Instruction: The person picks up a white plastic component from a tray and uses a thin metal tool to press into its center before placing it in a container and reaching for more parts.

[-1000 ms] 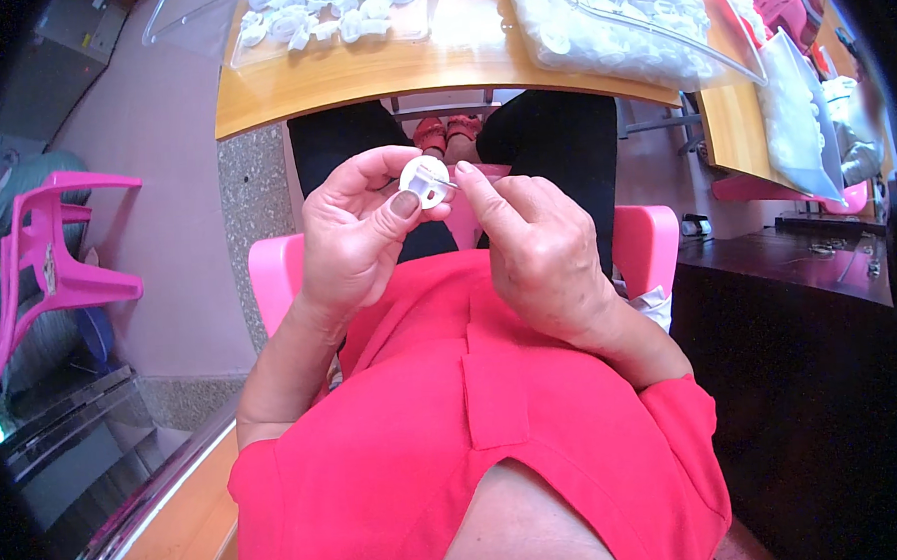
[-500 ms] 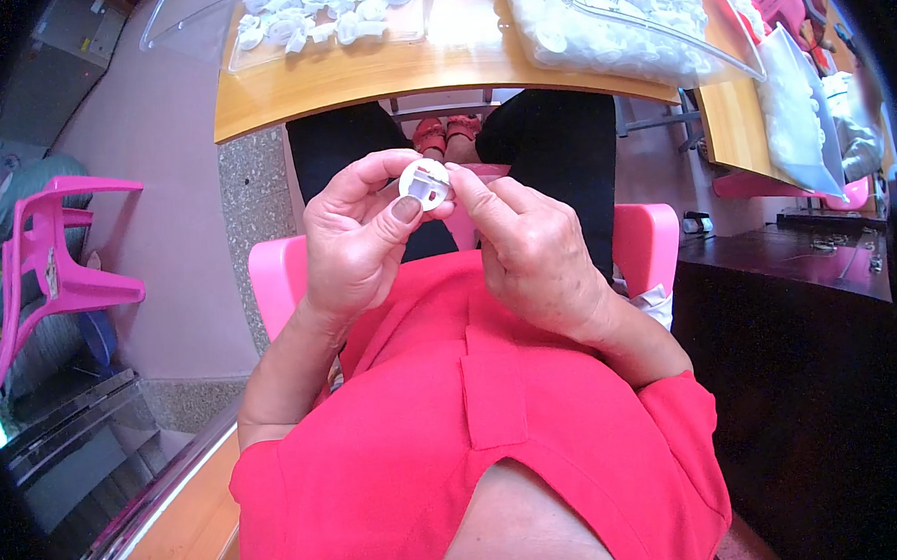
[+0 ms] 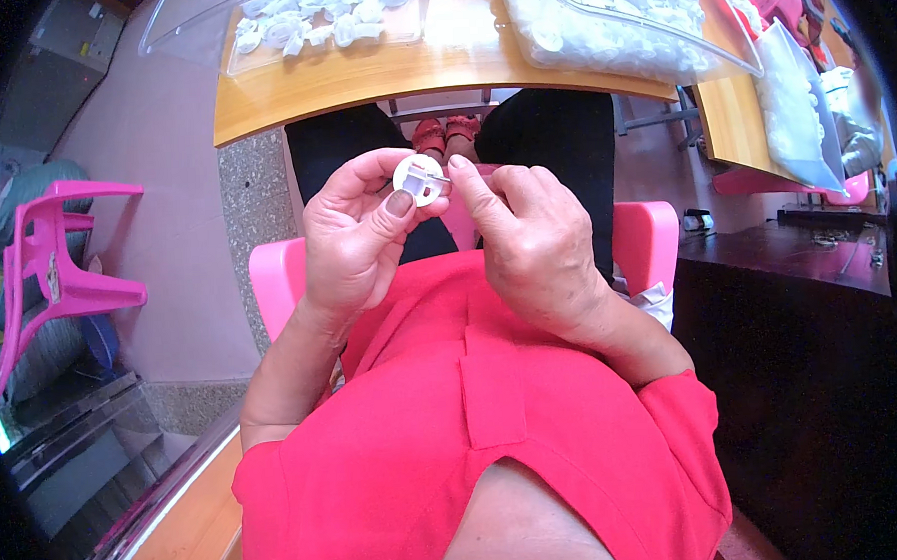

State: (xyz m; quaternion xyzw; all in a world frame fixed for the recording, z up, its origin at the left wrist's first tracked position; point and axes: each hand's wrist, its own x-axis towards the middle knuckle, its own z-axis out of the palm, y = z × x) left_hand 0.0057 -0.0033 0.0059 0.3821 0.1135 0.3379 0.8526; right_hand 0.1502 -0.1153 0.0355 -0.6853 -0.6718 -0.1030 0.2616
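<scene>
Between the thumb and fingers of my left hand (image 3: 351, 229) is a small round white plastic part (image 3: 417, 181), held up above my lap. Its face shows slots, a raised bar and a reddish spot. A thin pin-like piece sticks out from its right side toward my right hand (image 3: 531, 226). The right index fingertip is close beside that piece, with a narrow gap. The other right fingers curl inward; the thumb is hidden, and what they may hold cannot be made out.
Ahead is a wooden table (image 3: 361, 106). On it, a clear tray (image 3: 323, 35) and a larger clear bin (image 3: 613, 33) hold many white plastic parts. A bag of white pieces (image 3: 800, 115) lies at right. A pink plastic chair (image 3: 53, 272) stands at left.
My right index fingertip has drawn slightly away from the part's edge, and the hand has shifted a little right. The left hand has tilted the part slightly and moved it a bit left.
</scene>
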